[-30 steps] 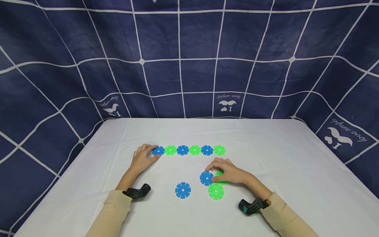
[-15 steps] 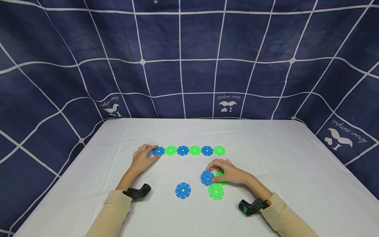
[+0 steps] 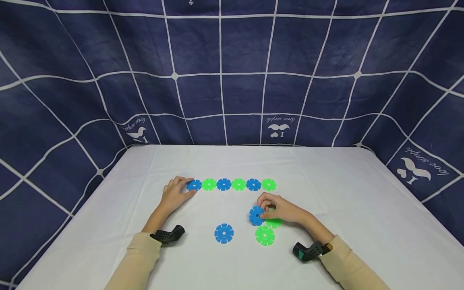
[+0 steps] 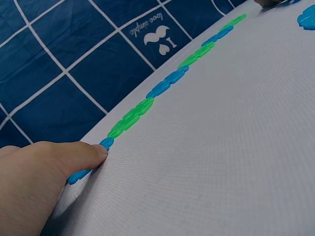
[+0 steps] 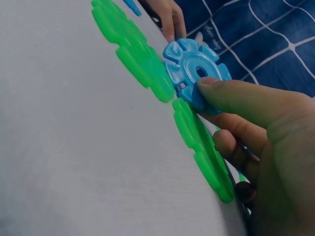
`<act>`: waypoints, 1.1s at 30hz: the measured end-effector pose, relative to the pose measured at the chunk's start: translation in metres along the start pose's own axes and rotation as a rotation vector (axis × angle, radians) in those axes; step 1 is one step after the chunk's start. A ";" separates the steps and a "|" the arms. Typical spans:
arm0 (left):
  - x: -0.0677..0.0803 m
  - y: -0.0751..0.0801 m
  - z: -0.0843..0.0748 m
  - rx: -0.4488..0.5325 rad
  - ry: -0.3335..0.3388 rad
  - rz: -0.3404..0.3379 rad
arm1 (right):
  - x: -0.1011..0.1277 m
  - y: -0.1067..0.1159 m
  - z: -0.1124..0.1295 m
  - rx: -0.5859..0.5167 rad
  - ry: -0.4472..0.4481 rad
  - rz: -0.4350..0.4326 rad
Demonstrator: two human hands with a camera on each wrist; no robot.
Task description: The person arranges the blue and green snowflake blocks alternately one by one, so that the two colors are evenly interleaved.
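My right hand (image 3: pixel 267 210) pinches a blue notched disc (image 3: pixel 256 215) between thumb and fingers, and the disc stands tilted off the white table (image 3: pixel 326 193). In the right wrist view the thumb presses the blue disc (image 5: pixel 191 65) above a flat green disc (image 5: pixel 203 150). This green disc (image 3: pixel 274 222) lies partly under the hand, and another green disc (image 3: pixel 265 235) lies just in front of it. My left hand (image 3: pixel 175 193) rests flat at the left end of a row of alternating blue and green discs (image 3: pixel 232 185), touching its end blue disc (image 3: pixel 194 185). The left wrist view shows a finger (image 4: pixel 74 155) on that disc (image 4: pixel 78 174).
A loose blue disc (image 3: pixel 224 233) lies between my forearms. A black wrist camera (image 3: pixel 167 234) sits on my left wrist and another (image 3: pixel 308 251) on my right. A dark blue cloth with a white grid (image 3: pixel 232 80) hangs behind and beside the table.
My right hand has tipped the blue disc up off the table and shifted it slightly right, uncovering more of the green disc beneath. The left hand has stayed put.
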State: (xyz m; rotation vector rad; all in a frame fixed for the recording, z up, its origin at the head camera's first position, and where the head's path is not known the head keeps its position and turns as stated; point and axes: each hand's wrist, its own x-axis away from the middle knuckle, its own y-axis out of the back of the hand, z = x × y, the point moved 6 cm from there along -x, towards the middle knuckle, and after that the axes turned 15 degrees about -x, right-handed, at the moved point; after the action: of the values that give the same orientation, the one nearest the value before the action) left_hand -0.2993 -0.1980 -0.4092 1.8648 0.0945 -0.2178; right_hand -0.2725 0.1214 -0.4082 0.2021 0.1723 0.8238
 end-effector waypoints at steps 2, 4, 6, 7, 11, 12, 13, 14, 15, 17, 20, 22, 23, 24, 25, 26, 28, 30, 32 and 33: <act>0.000 0.000 0.000 -0.003 -0.004 -0.004 | 0.000 0.003 -0.001 -0.026 -0.006 0.000; 0.000 0.000 0.000 -0.005 -0.005 -0.007 | 0.001 0.008 -0.002 -0.045 0.001 -0.010; 0.000 0.000 0.000 -0.011 -0.008 -0.009 | 0.001 0.014 -0.002 -0.062 0.013 -0.030; 0.000 0.000 0.000 -0.013 -0.008 -0.010 | 0.002 0.017 -0.002 -0.067 0.021 -0.043; 0.000 0.000 -0.001 -0.007 -0.003 -0.005 | 0.005 0.032 -0.002 -0.078 0.031 -0.123; -0.001 0.000 -0.001 -0.007 -0.002 -0.003 | 0.006 0.036 -0.003 -0.077 0.025 -0.146; -0.001 0.000 -0.001 -0.005 0.001 -0.001 | 0.007 0.039 -0.003 -0.079 0.021 -0.166; -0.001 0.000 -0.001 -0.005 0.003 0.001 | 0.008 0.043 -0.004 -0.082 0.018 -0.185; -0.001 0.000 0.000 -0.006 0.004 0.002 | 0.009 0.047 -0.005 -0.084 0.011 -0.207; -0.001 0.000 0.000 -0.009 0.003 0.002 | 0.011 0.056 -0.006 -0.086 0.009 -0.249; -0.001 0.000 0.000 -0.012 0.000 -0.004 | 0.015 0.069 -0.009 -0.087 0.020 -0.316; -0.001 0.000 0.000 -0.011 -0.001 -0.009 | 0.017 0.076 -0.011 -0.086 0.026 -0.363; -0.001 0.000 0.000 -0.011 -0.001 -0.010 | 0.018 0.079 -0.012 -0.089 0.028 -0.383; -0.001 0.000 0.000 -0.012 -0.001 -0.010 | 0.019 0.082 -0.013 -0.095 0.033 -0.400; -0.001 0.000 0.000 -0.011 0.001 -0.010 | 0.020 0.084 -0.013 -0.099 0.035 -0.416; -0.001 0.000 0.000 -0.014 0.001 -0.009 | 0.021 0.086 -0.014 -0.103 0.039 -0.433; -0.001 0.000 0.000 -0.012 0.001 -0.007 | 0.023 0.088 -0.015 -0.109 0.050 -0.466; 0.000 -0.001 0.000 -0.011 -0.002 -0.006 | 0.026 0.089 -0.013 -0.114 0.056 -0.495; 0.000 -0.001 0.000 -0.008 -0.003 -0.006 | 0.027 0.091 -0.014 -0.114 0.057 -0.524; 0.000 -0.001 0.000 -0.004 -0.003 -0.008 | 0.028 0.092 -0.015 -0.114 0.059 -0.539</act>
State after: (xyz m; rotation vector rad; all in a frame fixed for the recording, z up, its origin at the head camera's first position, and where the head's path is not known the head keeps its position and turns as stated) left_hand -0.2996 -0.1975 -0.4097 1.8607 0.1001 -0.2254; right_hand -0.3223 0.2048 -0.4023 0.0188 0.2222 0.3015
